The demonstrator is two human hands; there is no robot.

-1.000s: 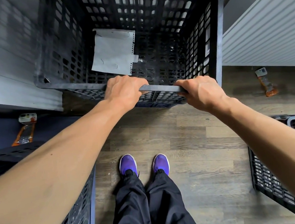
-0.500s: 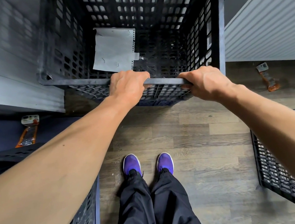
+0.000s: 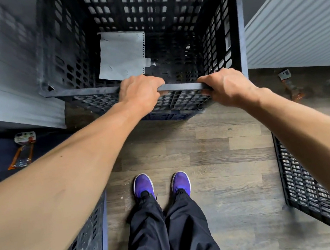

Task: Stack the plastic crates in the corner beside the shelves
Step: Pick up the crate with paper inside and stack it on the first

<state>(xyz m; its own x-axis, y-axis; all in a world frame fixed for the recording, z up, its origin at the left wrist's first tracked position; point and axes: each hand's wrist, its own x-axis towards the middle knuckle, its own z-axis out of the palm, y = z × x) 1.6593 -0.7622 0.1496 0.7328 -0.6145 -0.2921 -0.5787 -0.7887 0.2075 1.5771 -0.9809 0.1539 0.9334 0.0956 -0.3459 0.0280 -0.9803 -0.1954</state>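
A tall black perforated plastic crate [image 3: 222, 42] stands in the corner ahead, on top of a blue crate [image 3: 167, 116] whose edge shows beneath it. A grey sheet of paper [image 3: 121, 55] lies inside it. My left hand [image 3: 140, 92] and my right hand [image 3: 226, 89] both grip the near top rim of the black crate, about a hand's width apart. The crate sits between a grey wall on the left and a white ribbed panel on the right.
Another black crate [image 3: 307, 186] stands on the wood floor at the right, and a dark crate [image 3: 85, 243] sits under my left arm. My purple shoes [image 3: 160, 184] are just behind the stack. Orange packaged items [image 3: 23, 151] [image 3: 291, 83] lie at either side.
The black crate has shifted slightly away from me and toward the corner, with both hands still on its rim. The right-hand crate has slid toward the frame's edge.
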